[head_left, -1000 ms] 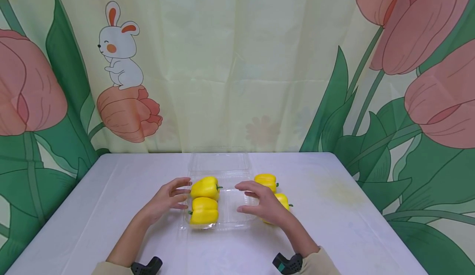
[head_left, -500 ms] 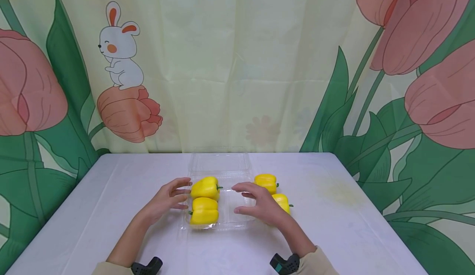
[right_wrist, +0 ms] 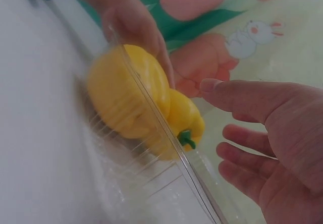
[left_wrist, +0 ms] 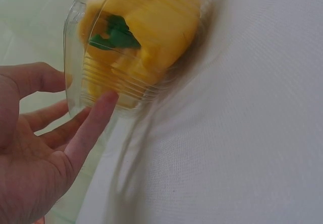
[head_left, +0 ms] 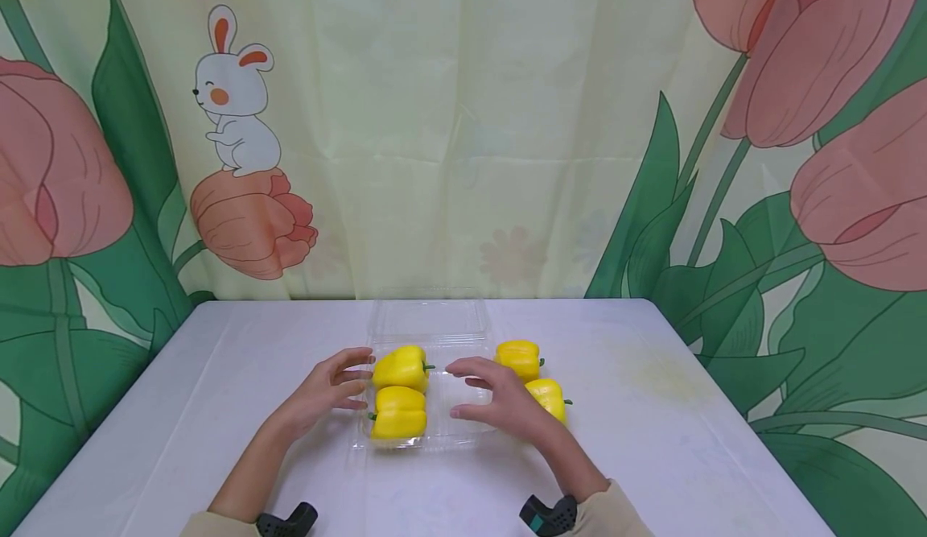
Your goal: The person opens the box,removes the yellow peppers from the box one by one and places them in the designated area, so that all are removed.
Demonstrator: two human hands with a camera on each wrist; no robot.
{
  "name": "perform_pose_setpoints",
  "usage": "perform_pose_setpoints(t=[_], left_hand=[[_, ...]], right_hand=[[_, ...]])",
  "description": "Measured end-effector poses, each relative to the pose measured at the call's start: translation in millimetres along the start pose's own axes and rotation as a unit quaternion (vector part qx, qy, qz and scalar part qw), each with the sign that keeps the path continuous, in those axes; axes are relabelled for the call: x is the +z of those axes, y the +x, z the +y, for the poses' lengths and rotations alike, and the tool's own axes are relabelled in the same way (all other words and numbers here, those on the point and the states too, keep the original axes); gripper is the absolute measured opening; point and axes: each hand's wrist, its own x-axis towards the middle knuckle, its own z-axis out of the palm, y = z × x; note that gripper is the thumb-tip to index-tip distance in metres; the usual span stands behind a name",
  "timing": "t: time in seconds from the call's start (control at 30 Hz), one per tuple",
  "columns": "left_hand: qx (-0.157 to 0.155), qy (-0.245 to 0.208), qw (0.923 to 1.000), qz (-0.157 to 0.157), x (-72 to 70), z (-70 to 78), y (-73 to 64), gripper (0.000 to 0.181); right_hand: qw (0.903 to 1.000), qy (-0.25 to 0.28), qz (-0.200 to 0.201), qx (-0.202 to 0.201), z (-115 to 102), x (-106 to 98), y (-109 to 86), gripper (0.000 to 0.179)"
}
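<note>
A clear plastic clamshell box lies on the table with its lid folded back. Its left half holds two yellow bell peppers, the back one with its green stem to the right, the front one stem to the left. My left hand rests at the box's left side; in the left wrist view its spread fingertips meet the clear wall. Over the box's right half my right hand hovers, thumb and fingers apart with nothing between them, seen beyond the rim in the right wrist view.
Two more yellow bell peppers lie on the table right of the box: one farther back, the other nearer and partly hidden behind my right hand. A white cloth covers the table. Behind it hangs a printed curtain.
My right hand has drifted a little left over the box, uncovering more of the nearer loose pepper. The left hand and the peppers have stayed in place.
</note>
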Motion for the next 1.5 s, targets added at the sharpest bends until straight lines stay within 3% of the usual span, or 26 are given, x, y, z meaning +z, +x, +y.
perform_pose_setpoints(t=[1.1, 1.5], left_hand=[[-0.002, 0.005, 1.0, 0.004, 0.8, 0.4, 0.3, 0.06], [0.001, 0.0, 1.0, -0.004, 0.1, 0.3, -0.5, 0.062]], right_hand=[[0.9989, -0.009, -0.04, -0.021, -7, 22, 12.8, 0.052], [0.9986, 0.012, -0.046, -0.024, -8, 33, 17.7, 0.051]])
